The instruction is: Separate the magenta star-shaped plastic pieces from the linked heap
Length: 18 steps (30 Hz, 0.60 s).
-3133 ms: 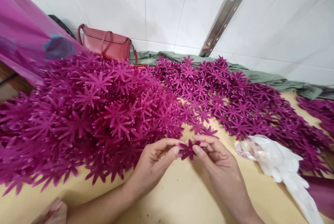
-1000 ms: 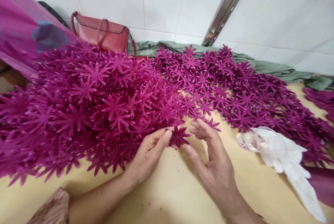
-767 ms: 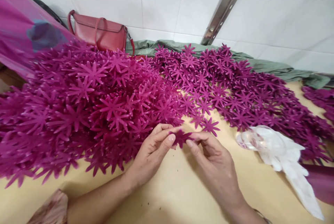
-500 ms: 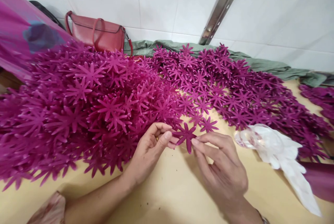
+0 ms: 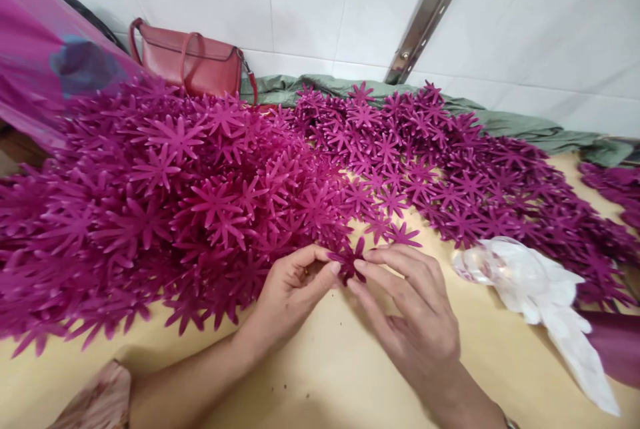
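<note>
Pinching one flat, narrow-petalled magenta flower piece (image 5: 351, 259) at its left edge, the bare left hand (image 5: 283, 297) was clamped, thumb against index finger. Bare right hand (image 5: 417, 312) had fingertips on the right-side petals; couldn't tell whether it gripped or only touched. Palms apart, fingertips close together, flower piece between them, above the pale yellow tabletop (image 5: 325, 355).

Change: half a second earlier the flower piece faced the camera, petals spread; now it looked tilted and bunched, one petal standing up, right-hand fingertips shifted higher. Judgement: handling was mid-way on a single piece, moving from petal to petal. Heaps looked unchanged.

Containers: none held the flowers. A large bright-magenta heap of flower pieces (image 5: 200, 209) lay loose to the left, a darker purple heap of flower pieces (image 5: 470, 195) to the right. Red leather-look handbag (image 5: 190, 62) sat behind the left heap, flap down, contents hidden. Pink-purple plastic sheeting (image 5: 35, 42) hung at far left; couldn't tell if it was a bag. Crumpled white sheet material (image 5: 545, 289) lay right of the right hand, nothing visible inside.
</note>
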### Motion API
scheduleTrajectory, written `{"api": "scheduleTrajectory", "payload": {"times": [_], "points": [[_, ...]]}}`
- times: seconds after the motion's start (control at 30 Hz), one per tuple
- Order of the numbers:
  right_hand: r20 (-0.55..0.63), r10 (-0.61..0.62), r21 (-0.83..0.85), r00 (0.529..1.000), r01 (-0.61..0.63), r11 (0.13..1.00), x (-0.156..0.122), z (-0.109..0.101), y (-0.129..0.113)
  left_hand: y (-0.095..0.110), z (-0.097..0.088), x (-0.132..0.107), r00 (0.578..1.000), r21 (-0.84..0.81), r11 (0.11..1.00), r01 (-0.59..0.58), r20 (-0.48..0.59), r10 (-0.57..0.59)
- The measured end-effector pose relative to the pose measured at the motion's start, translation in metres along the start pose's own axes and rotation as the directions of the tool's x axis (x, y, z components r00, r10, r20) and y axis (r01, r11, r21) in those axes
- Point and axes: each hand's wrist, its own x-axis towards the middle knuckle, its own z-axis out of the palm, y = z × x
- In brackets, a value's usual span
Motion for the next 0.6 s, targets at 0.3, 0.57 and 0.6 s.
{"api": "scheduleTrajectory", "payload": {"times": [0.3, 0.57, 0.6], "points": [[0.070, 0.145, 0.175, 0.987, -0.155, 0.972, -0.0076, 0.0031, 0.0042, 0.0034, 0.0025, -0.0064, 0.988, 0.233, 0.962, -0.139, 0.092, 0.121], [0.052, 0.116, 0.120, 0.992, -0.122, 0.985, -0.0059, 0.0030, 0.0030, 0.0045, 0.0058, -0.0054, 0.983, 0.377, 0.908, -0.184, 0.081, 0.165], [0.050, 0.106, 0.107, 0.993, -0.111, 0.988, -0.0054, 0.0029, 0.0024, 0.0050, 0.0061, -0.0055, 0.980, 0.389, 0.900, -0.198, 0.091, 0.177]]}}
